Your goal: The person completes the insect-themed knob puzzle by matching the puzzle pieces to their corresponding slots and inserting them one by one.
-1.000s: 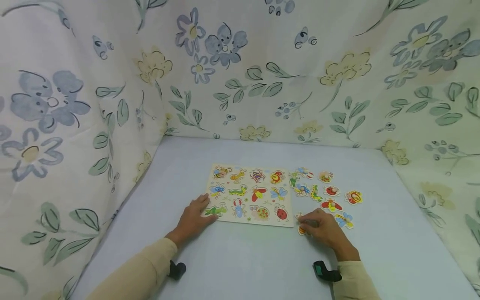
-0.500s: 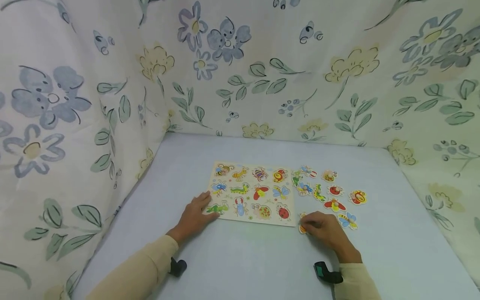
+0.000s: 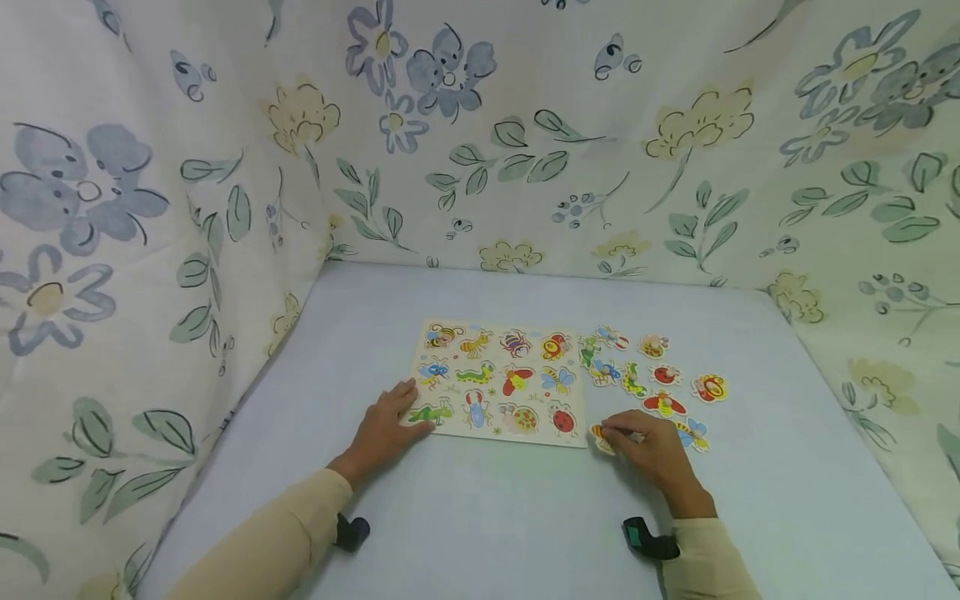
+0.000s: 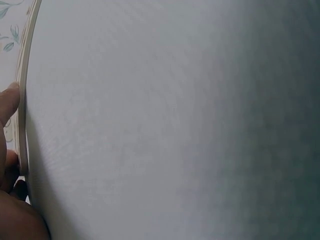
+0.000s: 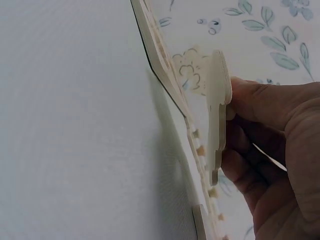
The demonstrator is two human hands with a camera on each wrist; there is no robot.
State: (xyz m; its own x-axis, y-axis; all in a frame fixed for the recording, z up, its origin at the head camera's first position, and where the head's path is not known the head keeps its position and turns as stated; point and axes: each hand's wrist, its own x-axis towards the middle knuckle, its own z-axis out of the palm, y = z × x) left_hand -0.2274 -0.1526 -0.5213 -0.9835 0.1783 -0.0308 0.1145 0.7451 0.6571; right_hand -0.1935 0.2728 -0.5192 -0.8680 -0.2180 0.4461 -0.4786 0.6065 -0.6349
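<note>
In the head view a pale puzzle board (image 3: 457, 432) printed with colourful insects lies on the table. My left hand (image 3: 380, 423) rests on its front left corner, fingers along the left side and thumb by the front edge. The left wrist view shows my fingertip (image 4: 11, 100) at the board's edge. My right hand (image 3: 645, 446) pinches an orange striped insect puzzle piece (image 3: 597, 435) just right of the board's front right corner. In the right wrist view this piece (image 5: 217, 95) is seen edge-on, tilted up, thumb and fingers behind it, its printed face hidden.
Several loose insect pieces lie right of the board, among them a ladybird (image 3: 664, 375), a red-winged bug (image 3: 664, 405), a green caterpillar (image 3: 633, 380) and a blue-winged insect (image 3: 693, 435) beside my right hand. A floral curtain (image 3: 480, 200) stands behind the table (image 3: 480, 517).
My right hand has taken the striped piece by the fingertips and tilted it up off the table, staying near the same spot. The left hand stays on the board. The head view has shifted slightly.
</note>
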